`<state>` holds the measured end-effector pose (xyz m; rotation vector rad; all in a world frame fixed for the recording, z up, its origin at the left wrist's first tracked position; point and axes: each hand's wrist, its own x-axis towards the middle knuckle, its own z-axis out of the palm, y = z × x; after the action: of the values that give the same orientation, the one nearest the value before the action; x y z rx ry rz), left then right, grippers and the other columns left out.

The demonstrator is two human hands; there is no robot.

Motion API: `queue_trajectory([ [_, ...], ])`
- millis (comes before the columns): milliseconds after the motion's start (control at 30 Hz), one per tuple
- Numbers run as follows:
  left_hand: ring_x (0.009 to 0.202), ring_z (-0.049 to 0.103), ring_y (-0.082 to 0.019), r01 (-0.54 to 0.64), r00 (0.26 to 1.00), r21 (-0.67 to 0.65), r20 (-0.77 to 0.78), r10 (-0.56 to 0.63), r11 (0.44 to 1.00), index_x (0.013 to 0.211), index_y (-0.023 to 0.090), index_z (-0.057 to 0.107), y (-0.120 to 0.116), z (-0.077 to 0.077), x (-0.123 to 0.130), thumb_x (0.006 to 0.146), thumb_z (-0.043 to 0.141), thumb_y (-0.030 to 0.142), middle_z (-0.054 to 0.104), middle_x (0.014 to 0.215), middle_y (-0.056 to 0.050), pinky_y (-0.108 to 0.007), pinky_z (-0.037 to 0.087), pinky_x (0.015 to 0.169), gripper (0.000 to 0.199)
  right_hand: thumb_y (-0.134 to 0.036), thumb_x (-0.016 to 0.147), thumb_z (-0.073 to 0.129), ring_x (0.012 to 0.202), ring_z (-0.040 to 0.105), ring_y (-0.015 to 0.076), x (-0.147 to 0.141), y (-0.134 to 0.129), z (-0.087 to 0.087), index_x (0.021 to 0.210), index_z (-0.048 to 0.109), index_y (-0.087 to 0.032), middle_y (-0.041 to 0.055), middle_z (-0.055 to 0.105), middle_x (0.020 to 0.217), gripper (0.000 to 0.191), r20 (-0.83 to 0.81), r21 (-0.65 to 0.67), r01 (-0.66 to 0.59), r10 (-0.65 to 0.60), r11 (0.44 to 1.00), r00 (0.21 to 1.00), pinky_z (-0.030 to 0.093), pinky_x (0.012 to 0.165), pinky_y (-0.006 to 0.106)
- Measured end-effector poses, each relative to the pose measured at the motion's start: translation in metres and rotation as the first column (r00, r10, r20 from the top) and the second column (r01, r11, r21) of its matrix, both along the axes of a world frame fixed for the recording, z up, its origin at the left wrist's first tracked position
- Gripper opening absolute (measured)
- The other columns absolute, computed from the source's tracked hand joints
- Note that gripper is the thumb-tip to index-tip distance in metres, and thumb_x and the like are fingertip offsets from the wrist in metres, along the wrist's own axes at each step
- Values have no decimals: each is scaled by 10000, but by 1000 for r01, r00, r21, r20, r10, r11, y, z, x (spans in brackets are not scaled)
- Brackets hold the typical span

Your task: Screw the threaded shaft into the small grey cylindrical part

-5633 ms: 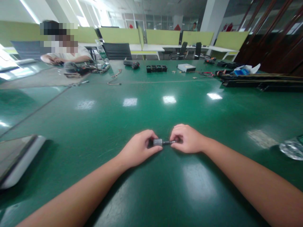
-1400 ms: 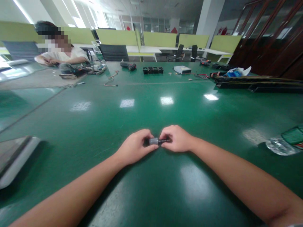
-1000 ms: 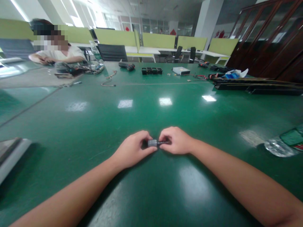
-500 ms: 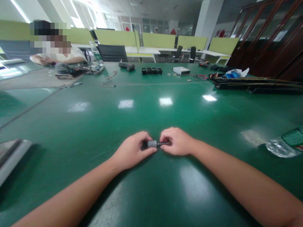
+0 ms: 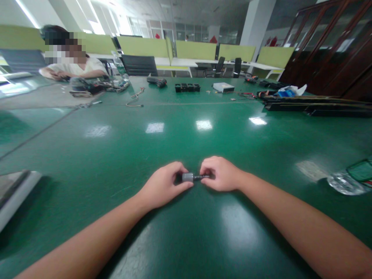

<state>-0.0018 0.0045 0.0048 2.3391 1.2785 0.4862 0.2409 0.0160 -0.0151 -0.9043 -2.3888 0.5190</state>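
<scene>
Between my two hands, just above the green table (image 5: 162, 145), lies a small grey cylinder (image 5: 188, 177) with a thin dark shaft (image 5: 200, 177) sticking out to the right. My left hand (image 5: 167, 182) holds the cylinder between thumb and fingers. The thumb and fingertips of my right hand (image 5: 219, 173) are closed on the far end of the dark shaft. Part of that end is hidden by the fingers.
A clear plastic item (image 5: 344, 183) lies at the right, a grey-white device edge (image 5: 17, 193) at the left. Along the back are a black block (image 5: 187, 88), a white box (image 5: 223, 87) and long black bars (image 5: 316, 104). A person (image 5: 78, 64) sits back left.
My right hand has shifted slightly to the right along the dark shaft, so more of it shows between the hands. My left hand has kept its hold on the cylinder.
</scene>
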Motion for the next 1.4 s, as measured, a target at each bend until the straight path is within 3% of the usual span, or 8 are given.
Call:
queue_trajectory([
  [433, 643, 541, -161, 5, 1000, 2, -4, -5, 1000, 926, 203, 663, 0, -1, -1, 832, 683, 452, 591, 720, 18, -273, 417, 653, 267, -163, 720, 715, 665, 524, 138, 6, 2, 3, 762, 636, -180, -21, 595, 691, 92, 31, 6, -12, 12, 1000, 999, 410, 739, 284],
  [1167, 647, 538, -163, -1, 1000, 4, 25, 1, 1000, 902, 209, 659, -1, -1, -1, 814, 688, 477, 576, 695, 21, -274, 412, 644, 283, -128, 666, 661, 638, 501, 133, 23, 10, 7, 721, 617, -183, -28, 559, 648, 89, 84, -36, -3, 6, 999, 996, 392, 653, 252],
  [1400, 640, 536, -161, -5, 1000, 2, 17, 5, 1000, 898, 206, 659, -1, 0, 0, 819, 690, 453, 575, 702, 21, -273, 413, 649, 262, -142, 692, 717, 619, 517, 113, 14, 7, 4, 739, 655, -170, -25, 593, 673, 83, 14, -63, 30, -29, 998, 999, 382, 632, 238],
])
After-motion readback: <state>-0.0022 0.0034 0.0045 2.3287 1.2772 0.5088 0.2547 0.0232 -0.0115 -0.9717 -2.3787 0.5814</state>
